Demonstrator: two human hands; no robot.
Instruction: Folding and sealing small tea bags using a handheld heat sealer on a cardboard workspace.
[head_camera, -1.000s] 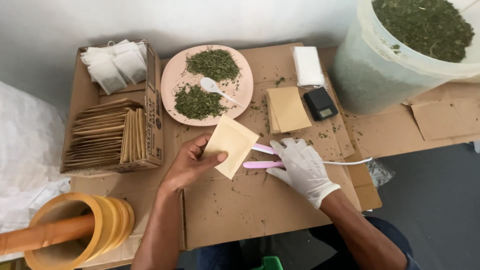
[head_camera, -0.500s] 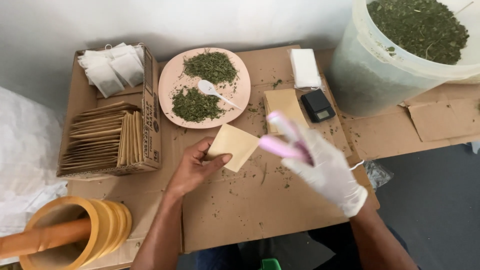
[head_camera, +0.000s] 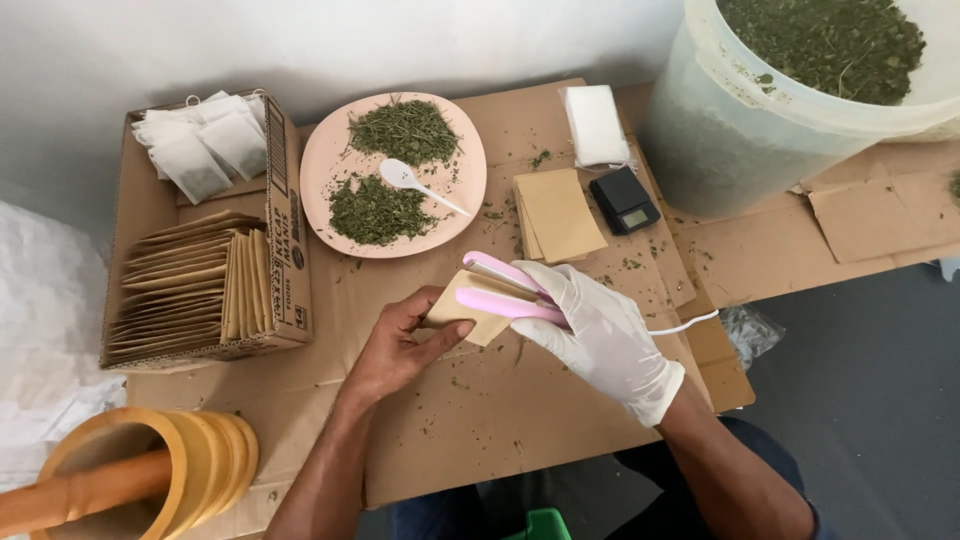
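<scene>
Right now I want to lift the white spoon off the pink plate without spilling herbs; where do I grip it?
Grip the white spoon by its thin handle end, coming from the plate's right side. The handle points right over bare pink plate, while the bowl lies between the two herb piles.

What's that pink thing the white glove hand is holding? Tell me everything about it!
The pink clamp tool looks like smooth plastic, with two long flat arms and a thin white cord trailing from behind the glove. The gloved right hand grips its back end. Its arms point left, set around the edge of a tan paper packet, which the bare left hand steadies above the cardboard.
</scene>
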